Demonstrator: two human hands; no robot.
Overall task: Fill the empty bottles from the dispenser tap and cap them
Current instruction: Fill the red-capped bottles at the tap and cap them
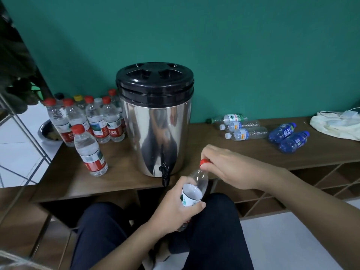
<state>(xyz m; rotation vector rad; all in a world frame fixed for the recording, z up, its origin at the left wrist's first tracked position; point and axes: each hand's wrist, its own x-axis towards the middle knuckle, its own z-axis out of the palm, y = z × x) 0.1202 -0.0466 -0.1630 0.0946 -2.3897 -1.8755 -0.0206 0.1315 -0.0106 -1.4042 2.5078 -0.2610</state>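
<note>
Your left hand (175, 207) is wrapped round the middle of a clear bottle (194, 190), fingers and thumb curled over its label, holding it tilted in front of your knees, just below the table (120, 182) edge. Your right hand (229, 168) comes in from the right with thumb and fingertips pinching the red cap (204, 162) on the bottle's neck; its other fingers curl loosely over the top. The bottle sits just right of the black tap (164, 174), which hangs off the front of the steel dispenser (155, 121) with its black lid.

To the left of the dispenser stands a cluster of capped bottles (91, 117), and one capped bottle (89, 151) stands apart, nearer you. To the right, several clear bottles (241, 126) lie on their sides, with two blue bottles (288, 137) beyond them and a pale cloth (335, 123) at the far end.
</note>
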